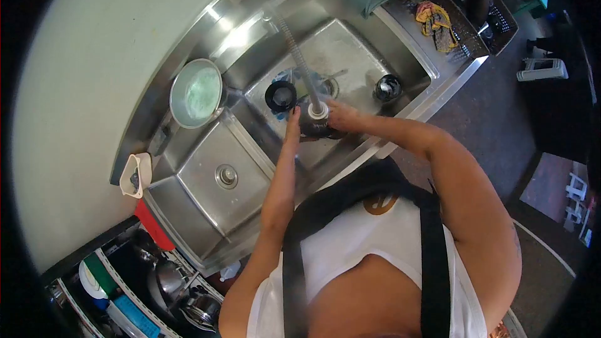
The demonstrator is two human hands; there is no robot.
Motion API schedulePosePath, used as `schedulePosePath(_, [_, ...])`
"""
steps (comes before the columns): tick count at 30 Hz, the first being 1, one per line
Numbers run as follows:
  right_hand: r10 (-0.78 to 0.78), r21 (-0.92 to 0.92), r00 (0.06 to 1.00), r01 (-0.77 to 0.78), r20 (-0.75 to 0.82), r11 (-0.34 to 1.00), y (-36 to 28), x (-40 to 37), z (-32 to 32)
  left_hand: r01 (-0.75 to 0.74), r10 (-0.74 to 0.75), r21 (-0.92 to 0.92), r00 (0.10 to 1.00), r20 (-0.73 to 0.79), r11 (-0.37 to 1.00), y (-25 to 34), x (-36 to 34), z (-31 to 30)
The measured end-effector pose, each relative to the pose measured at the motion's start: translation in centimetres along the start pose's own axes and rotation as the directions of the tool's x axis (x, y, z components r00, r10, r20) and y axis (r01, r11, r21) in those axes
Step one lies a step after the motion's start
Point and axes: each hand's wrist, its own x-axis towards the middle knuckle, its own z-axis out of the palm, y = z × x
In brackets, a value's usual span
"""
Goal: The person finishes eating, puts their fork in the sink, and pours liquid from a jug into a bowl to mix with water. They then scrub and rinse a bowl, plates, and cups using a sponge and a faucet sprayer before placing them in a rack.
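Note:
My left hand [293,126] grips the near left side of a dark, rounded vessel [313,129] in the right sink basin. On its other side, my right hand [344,116] holds the same vessel. The white end of a hose-like faucet [317,111] stands right over it and hides part of it. Whether water runs cannot be made out. Just beyond my left hand sits a black round cup [280,96]. A dark, shiny cup [387,87] lies farther right in the basin [350,47].
A metal pan [178,97] with foamy greenish liquid rests at the sink's back left. The left basin [203,197] has a drain. A patterned cloth [436,25] and a perforated basket [504,19] are at the right. Pots fill a rack [119,275] at lower left.

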Motion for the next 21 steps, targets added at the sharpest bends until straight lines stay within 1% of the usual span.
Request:
schedulePosePath(1, [0.001,0.001,1.0,-0.001,0.0,1.0,-0.3,0.4,0.9,0.024,-0.024,-0.048,1.0,-0.013,0.999,-0.3,0.2,0.1])
schedulePosePath(3, [0.145,-0.013,0.979,-0.148,-0.146,0.989,-1.1,1.3,2.8,0.024,-0.023,-0.058,1.0,0.018,0.998,-0.1,-0.2,0.4])
schedulePosePath(4, [0.137,-0.015,0.98,-0.141,-0.144,0.99,-1.6,2.4,3.8,0.025,-0.022,-0.069,0.999,0.044,0.997,-0.3,-0.2,0.3])
schedulePosePath(5, [0.211,0.136,0.977,-0.205,-0.031,0.969,-2.4,3.7,4.7,0.024,-0.021,-0.075,0.999,0.04,0.997,-0.6,-0.1,0.6])
schedulePosePath(6, [0.267,0.275,0.959,-0.282,0.093,0.919,-3.2,4.6,5.1,0.002,0.005,-0.132,0.998,0.055,0.991,-2.0,1.0,0.5])
schedulePosePath(7, [0.263,0.274,0.96,-0.28,0.096,0.92,-3.9,4.6,3.4,-0.018,0.032,-0.189,0.997,0.069,0.982,-3.2,1.9,0.3])
schedulePosePath(8, [0.322,0.594,0.944,-0.296,0.066,0.748,-4.3,4.0,0.3,-0.02,0.034,-0.193,0.997,0.07,0.981,-3.8,2.7,-0.4])
schedulePosePath(9, [0.387,0.839,0.92,-0.255,0.058,0.48,-4.3,3.4,-2.4,-0.021,0.027,-0.176,0.999,0.029,0.984,-4.2,3.2,-1.3])
schedulePosePath(10, [0.384,0.838,0.922,-0.255,0.06,0.483,-3.8,3.0,-3.6,-0.021,0.019,-0.16,1.0,-0.014,0.987,-4.4,3.5,-1.8])
schedulePosePath(11, [0.336,0.877,0.906,-0.364,0.257,0.312,-2.7,2.4,-4.3,-0.022,0.02,-0.164,1.0,-0.019,0.986,-3.7,2.5,-1.6])
schedulePosePath(12, [0.252,0.867,0.864,-0.478,0.435,0.141,-1.2,2.0,-4.5,-0.06,0.052,-0.111,0.996,-0.069,0.992,-1.9,0.6,-1.0])
schedulePosePath(13, [0.18,0.724,0.976,-0.036,-0.123,0.689,0.6,4.2,5.8,-0.096,0.089,-0.058,0.989,-0.117,0.994,-0.7,-0.5,-0.5])
schedulePosePath(14, [0.177,0.724,0.976,-0.033,-0.124,0.689,0.6,3.8,4.0,-0.098,0.09,-0.059,0.989,-0.12,0.993,-0.8,-0.6,-0.3])
schedulePosePath(15, [0.322,0.792,0.946,-0.173,-0.031,0.585,0.7,3.0,0.3,-0.073,0.065,-0.097,0.994,-0.082,0.993,-0.9,-0.6,0.1])
schedulePosePath(16, [0.451,0.837,0.89,-0.3,0.072,0.457,0.9,2.8,-1.8,-0.051,0.046,-0.133,0.998,-0.041,0.99,-0.9,-0.3,0.6])
schedulePosePath(17, [0.452,0.839,0.889,-0.297,0.069,0.456,0.4,3.6,-0.5,-0.052,0.047,-0.13,0.998,-0.042,0.99,-1.0,-0.3,0.9])
schedulePosePath(18, [0.543,0.857,0.83,-0.186,-0.124,0.481,-0.3,5.0,3.2,-0.053,0.05,-0.164,0.998,-0.023,0.985,-1.3,-0.2,1.2])
schedulePosePath(19, [0.614,0.85,0.726,-0.077,-0.31,0.521,-0.5,5.9,5.1,-0.057,0.058,-0.199,0.998,-0.003,0.978,-1.5,0.2,1.4])
schedulePosePath(20, [0.612,0.85,0.727,-0.076,-0.31,0.521,-1.0,6.4,4.8,-0.058,0.063,-0.237,0.998,0.015,0.97,-1.8,0.5,1.4])
schedulePosePath(21, [0.614,0.761,0.763,-0.273,-0.201,0.589,-1.8,7.0,3.7,-0.059,0.064,-0.241,0.998,0.012,0.969,-2.0,0.8,1.0])
